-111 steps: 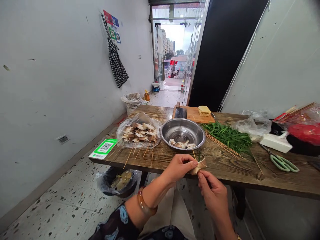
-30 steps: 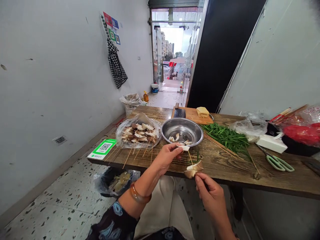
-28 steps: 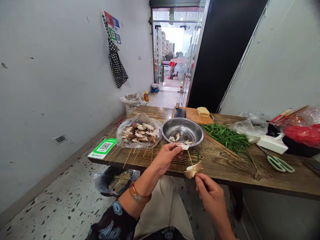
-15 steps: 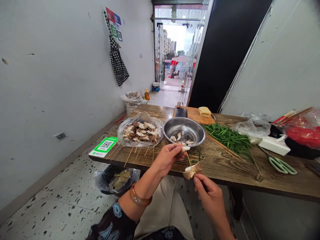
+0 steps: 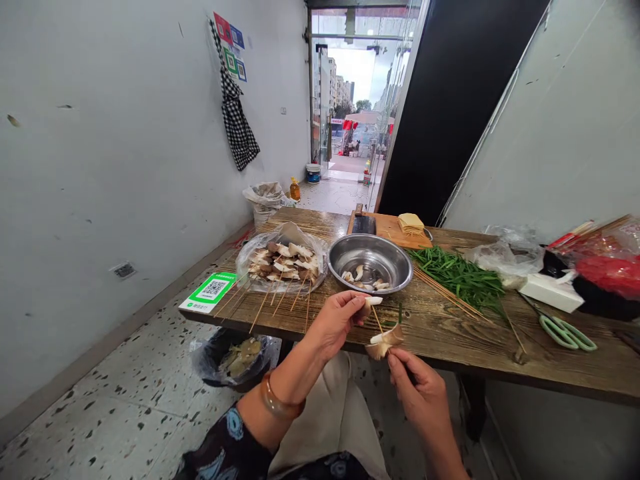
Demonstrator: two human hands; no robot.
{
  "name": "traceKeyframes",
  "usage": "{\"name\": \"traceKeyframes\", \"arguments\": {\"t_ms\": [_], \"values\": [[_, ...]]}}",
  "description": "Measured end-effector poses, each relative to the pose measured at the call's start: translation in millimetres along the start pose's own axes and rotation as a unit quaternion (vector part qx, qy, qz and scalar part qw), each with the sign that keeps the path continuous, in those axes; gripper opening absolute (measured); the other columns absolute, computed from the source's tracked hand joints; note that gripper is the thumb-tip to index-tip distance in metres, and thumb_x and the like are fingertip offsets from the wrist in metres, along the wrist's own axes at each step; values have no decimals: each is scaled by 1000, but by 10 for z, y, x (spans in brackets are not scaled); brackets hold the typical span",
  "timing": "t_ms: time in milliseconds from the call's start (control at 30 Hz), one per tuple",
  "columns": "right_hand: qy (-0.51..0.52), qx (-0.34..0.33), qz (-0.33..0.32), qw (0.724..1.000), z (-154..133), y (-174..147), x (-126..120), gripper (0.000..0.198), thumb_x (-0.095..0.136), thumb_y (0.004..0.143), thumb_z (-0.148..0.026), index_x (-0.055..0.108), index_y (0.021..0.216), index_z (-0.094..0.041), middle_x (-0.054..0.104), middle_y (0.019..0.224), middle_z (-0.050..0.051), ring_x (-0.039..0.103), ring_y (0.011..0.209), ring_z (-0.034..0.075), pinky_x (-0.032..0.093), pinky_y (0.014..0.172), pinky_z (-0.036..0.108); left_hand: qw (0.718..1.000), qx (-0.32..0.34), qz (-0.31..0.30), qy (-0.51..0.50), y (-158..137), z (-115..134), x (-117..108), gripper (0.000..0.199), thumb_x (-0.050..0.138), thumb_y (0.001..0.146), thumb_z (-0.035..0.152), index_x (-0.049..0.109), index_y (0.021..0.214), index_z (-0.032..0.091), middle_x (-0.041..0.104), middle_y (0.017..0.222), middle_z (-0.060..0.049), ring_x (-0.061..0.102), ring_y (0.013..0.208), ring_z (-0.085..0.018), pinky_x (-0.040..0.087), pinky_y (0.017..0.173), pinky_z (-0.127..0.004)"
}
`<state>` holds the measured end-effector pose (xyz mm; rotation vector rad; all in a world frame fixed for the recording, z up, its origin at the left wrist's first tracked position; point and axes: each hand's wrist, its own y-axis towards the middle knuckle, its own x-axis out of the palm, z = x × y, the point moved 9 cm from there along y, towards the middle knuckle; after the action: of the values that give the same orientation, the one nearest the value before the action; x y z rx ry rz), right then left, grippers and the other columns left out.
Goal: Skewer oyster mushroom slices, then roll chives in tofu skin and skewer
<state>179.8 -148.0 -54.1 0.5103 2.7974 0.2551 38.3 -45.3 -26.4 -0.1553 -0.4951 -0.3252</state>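
My left hand (image 5: 341, 323) pinches a pale mushroom piece (image 5: 373, 301) at the upper end of a thin bamboo skewer (image 5: 377, 320). Lower on that skewer sits a brown-and-white mushroom piece (image 5: 384, 343). My right hand (image 5: 420, 390) is closed at the skewer's lower end, its fingertips against this mushroom; the grip itself is partly hidden. Just beyond my hands stands a steel bowl (image 5: 370, 247) with several loose mushroom pieces (image 5: 383, 285) in it. Left of the bowl, skewered mushrooms (image 5: 287, 261) lie piled on a clear plastic bag (image 5: 243, 257), sticks pointing toward me.
On the wooden table (image 5: 430, 333) lie green leafy stalks (image 5: 457, 273), bare skewers (image 5: 453, 295) and green-handled scissors (image 5: 567, 332). A cutting board (image 5: 390, 230) holds a cleaver (image 5: 364, 225) and stacked yellow sheets (image 5: 411, 223). A QR-code sign (image 5: 210, 291) is at the left corner; a lined bin (image 5: 233, 360) stands below.
The view has shifted very slightly. My left hand and its mushroom piece are a touch lower and to the right; my right hand stays nearly in place.
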Motion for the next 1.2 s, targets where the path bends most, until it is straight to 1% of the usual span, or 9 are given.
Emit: {"name": "traceKeyframes", "arguments": {"t_ms": [133,267,467,600,700,867,1000,1100,1200], "values": [[-9,-10,5,1000,-27,-15,-10,32,60,80,-44,76,83,-17,58,55,1,49,46,12,39,43,22,1000,-8,12,-11,-28,-60,-9,33,79,62,39,66,75,11,58,63,0,47,57,-8,34,54,-22],[-18,-18,8,1000,-48,-25,-17,31,59,80,-43,76,82,-17,60,57,1,50,46,12,40,44,22,1000,-1,4,3,-50,-41,20,31,77,63,39,64,71,12,55,62,1,45,56,-8,34,54,-22],[-7,-23,18,1000,-102,-15,-9,30,60,80,-43,76,80,-17,58,55,1,50,47,13,40,44,22,994,27,1,110,-117,59,61,26,72,68,37,65,71,13,57,63,0,45,59,-9,34,57,-21],[12,-7,5,1000,-59,-17,55,30,59,82,-43,74,83,-17,59,58,1,50,50,13,40,44,21,981,26,-28,191,-170,59,113,22,70,68,34,65,67,13,56,61,1,44,58,-8,33,57,-22],[34,11,-16,999,5,-25,122,31,58,83,-43,72,83,-16,55,57,0,47,48,11,37,42,20,982,1,-48,183,-188,18,113,26,70,69,39,66,68,12,56,59,1,43,56,-8,32,56,-22],[63,33,-23,997,44,-29,161,31,58,82,-44,71,81,-16,53,57,-1,45,47,10,37,42,20,987,-7,-49,154,-198,2,115,40,70,69,49,72,84,12,63,71,-3,49,64,-10,35,61,-22],[57,30,-24,998,8,-26,159,31,58,82,-44,71,81,-16,54,57,-1,47,47,10,39,43,21,984,-14,-53,170,-198,-54,140,35,73,68,45,71,79,12,62,69,-3,49,60,-10,34,57,-22],[41,19,-28,999,-9,-38,165,30,59,82,-43,74,87,-17,58,58,0,50,48,12,41,43,22,985,-7,-38,170,-172,-63,103,32,73,68,43,70,76,12,62,68,-3,48,59,-9,34,56,-21],[18,1,3,1000,-16,-51,127,30,59,81,-42,76,90,-19,64,61,2,54,51,14,44,45,23,988,-6,-21,153,-147,-80,68,30,74,67,41,69,74,12,61,66,-2,48,58,-9,34,55,-21]]}}
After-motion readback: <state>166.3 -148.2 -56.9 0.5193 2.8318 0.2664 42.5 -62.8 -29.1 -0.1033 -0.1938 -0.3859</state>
